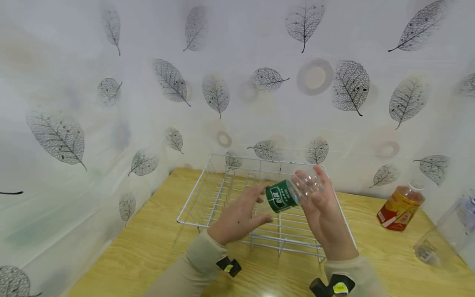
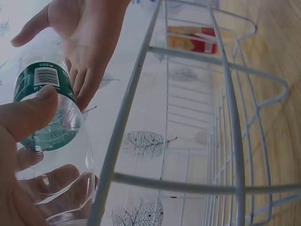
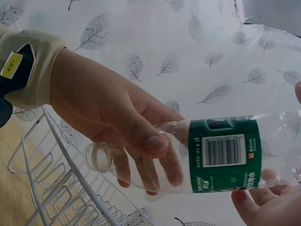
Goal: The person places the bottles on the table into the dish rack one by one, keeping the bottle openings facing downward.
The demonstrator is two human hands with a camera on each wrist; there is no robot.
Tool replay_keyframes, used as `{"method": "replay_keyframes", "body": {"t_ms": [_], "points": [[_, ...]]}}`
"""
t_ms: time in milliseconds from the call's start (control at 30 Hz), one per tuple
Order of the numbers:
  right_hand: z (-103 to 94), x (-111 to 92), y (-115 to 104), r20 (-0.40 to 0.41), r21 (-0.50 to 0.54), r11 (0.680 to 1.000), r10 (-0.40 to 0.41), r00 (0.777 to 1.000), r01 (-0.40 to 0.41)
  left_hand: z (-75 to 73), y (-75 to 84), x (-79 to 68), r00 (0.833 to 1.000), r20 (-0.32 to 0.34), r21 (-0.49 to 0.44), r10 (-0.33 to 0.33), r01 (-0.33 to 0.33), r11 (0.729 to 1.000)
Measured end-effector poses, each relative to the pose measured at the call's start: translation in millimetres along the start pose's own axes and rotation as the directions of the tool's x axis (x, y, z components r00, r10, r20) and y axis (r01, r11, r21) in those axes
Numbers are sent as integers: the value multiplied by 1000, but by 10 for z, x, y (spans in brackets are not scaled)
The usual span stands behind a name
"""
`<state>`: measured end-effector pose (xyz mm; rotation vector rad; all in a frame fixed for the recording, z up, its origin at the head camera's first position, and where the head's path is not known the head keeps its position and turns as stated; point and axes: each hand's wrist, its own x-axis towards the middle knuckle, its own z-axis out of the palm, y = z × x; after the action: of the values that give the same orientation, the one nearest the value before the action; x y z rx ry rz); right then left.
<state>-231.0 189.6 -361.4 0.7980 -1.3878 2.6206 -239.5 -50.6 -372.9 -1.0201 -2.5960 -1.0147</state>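
Head view: green-labelled plastic bottle (image 1: 281,196) right of centre, above white wire rack (image 1: 193,224). Left wrist view: right hand (image 2: 89,42), upper left, fingers near-straight, not gripping; base could slip. Right wrist view: left hand (image 3: 117,106), fingers curled, grips neck end; over-squeezing could buckle it.

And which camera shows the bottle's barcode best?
The right wrist view: the bottle's barcode faces that camera, large and unobstructed. The left wrist view shows it smaller, with the left thumb at its lower edge. The head view shows the green label from another side, with no barcode visible.
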Motion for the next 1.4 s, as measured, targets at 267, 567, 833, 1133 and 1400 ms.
{"method": "replay_keyframes", "body": {"t_ms": [267, 567, 833, 1133, 1400], "points": [[61, -6, 128, 146, 71, 997, -32, 989, 21, 28, 58, -32, 997, 70, -201, -22, 36, 979], [58, -44, 120, 140, 34, 998, -54, 989, 50, 79, 73, -26, 997, 74, -210, 0, 15, 978], [47, -8, 76, 138, -26, 997, -69, 988, 73, 70, 63, -1, 998, 48, -117, 26, -20, 993], [0, 7, -49, 70, -73, 995, -67, 995, 72, -43, -9, -17, 999, 51, -35, -4, 6, 999], [-61, 3, -157, -3, -110, 992, -64, 998, 63, -237, -218, -107, 992, 58, 42, -113, 111, 993]]}}
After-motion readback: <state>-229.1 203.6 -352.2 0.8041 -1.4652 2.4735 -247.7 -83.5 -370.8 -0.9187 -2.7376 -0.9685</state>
